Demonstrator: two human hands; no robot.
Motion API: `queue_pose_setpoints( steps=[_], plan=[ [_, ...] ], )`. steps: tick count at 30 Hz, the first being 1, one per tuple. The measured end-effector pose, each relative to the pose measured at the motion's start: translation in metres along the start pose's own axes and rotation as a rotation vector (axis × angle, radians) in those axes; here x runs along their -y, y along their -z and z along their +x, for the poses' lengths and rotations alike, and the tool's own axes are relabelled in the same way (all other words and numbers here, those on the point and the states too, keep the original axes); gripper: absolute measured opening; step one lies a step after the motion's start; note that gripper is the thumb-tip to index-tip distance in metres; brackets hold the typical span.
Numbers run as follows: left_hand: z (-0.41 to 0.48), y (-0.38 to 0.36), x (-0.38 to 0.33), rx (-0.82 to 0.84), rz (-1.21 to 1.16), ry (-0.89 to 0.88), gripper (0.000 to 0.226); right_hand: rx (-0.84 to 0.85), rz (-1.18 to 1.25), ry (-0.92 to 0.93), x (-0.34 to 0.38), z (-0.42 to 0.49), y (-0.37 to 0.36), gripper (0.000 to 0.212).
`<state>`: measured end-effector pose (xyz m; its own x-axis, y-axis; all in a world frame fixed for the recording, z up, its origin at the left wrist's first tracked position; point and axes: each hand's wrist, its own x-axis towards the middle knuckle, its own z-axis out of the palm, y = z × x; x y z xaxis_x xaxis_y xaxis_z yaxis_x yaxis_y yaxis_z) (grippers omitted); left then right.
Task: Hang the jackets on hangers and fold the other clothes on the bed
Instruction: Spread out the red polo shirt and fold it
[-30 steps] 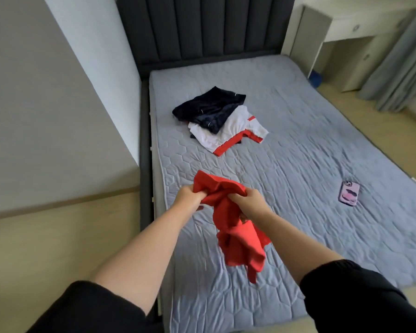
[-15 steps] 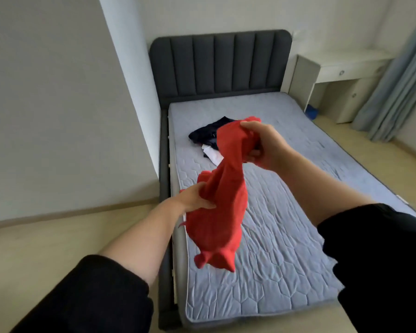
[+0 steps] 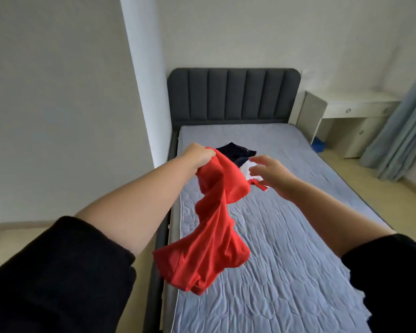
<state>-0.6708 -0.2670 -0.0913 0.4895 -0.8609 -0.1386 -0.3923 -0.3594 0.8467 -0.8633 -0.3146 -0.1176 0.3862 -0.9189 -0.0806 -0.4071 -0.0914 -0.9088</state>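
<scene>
My left hand grips the top edge of a crumpled red fabric garment, dangling over the grey quilted bed. My right hand is over the bed too, fingers wide, empty.

A white desk stands in the far right corner of the room ahead of me, with a drawer under its top and a cupboard door below. A small blue object sits on the floor in its knee space. Pale blue-grey curtains hang on my right. The floor is light wood, and a white wall corner juts out on my left.
</scene>
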Motion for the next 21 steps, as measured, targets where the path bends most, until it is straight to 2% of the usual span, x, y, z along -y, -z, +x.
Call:
queue_pose_setpoints(
  steps=[2, 5, 7, 10, 12, 13, 14, 16, 20, 21],
  plan=[
    [-0.008, -0.002, -0.012, -0.048, 0.181, -0.047, 0.021, 0.042, -0.187, 0.049, -0.012, -0.01, -0.002, 0.036],
    [-0.014, -0.005, -0.025, -0.064, 0.352, -0.066, 0.02, 0.099, -0.3, 0.066, -0.024, -0.018, -0.01, 0.037],
    [-0.016, -0.009, -0.032, -0.026, 0.196, 0.019, 0.018, 0.099, -0.304, 0.091, -0.027, -0.022, -0.019, 0.044],
    [-0.018, -0.014, -0.043, 0.049, -0.235, 0.166, 0.013, 0.054, -0.243, 0.176, -0.031, -0.027, -0.033, 0.053],
    [-0.021, -0.014, -0.048, 0.075, -0.43, 0.208, 0.02, 0.014, -0.264, 0.229, -0.035, -0.027, -0.04, 0.042],
    [-0.025, -0.014, -0.051, 0.084, -0.496, 0.212, 0.023, -0.014, -0.275, 0.232, -0.037, -0.026, -0.041, 0.027],
    [-0.028, -0.013, -0.052, 0.097, -0.555, 0.214, 0.026, -0.041, -0.257, 0.22, -0.038, -0.026, -0.042, 0.011],
    [-0.035, -0.009, -0.053, 0.11, -0.648, 0.22, 0.029, -0.096, -0.18, 0.166, -0.037, -0.024, -0.039, 0.024],
    [-0.041, 0.008, -0.048, 0.017, -0.695, 0.175, 0.027, -0.075, 0.194, -0.003, -0.03, -0.02, -0.027, 0.016],
    [-0.041, 0.013, -0.047, 0.02, -0.66, 0.144, 0.035, -0.072, 0.257, -0.026, -0.025, -0.019, -0.022, 0.018]
  ],
)
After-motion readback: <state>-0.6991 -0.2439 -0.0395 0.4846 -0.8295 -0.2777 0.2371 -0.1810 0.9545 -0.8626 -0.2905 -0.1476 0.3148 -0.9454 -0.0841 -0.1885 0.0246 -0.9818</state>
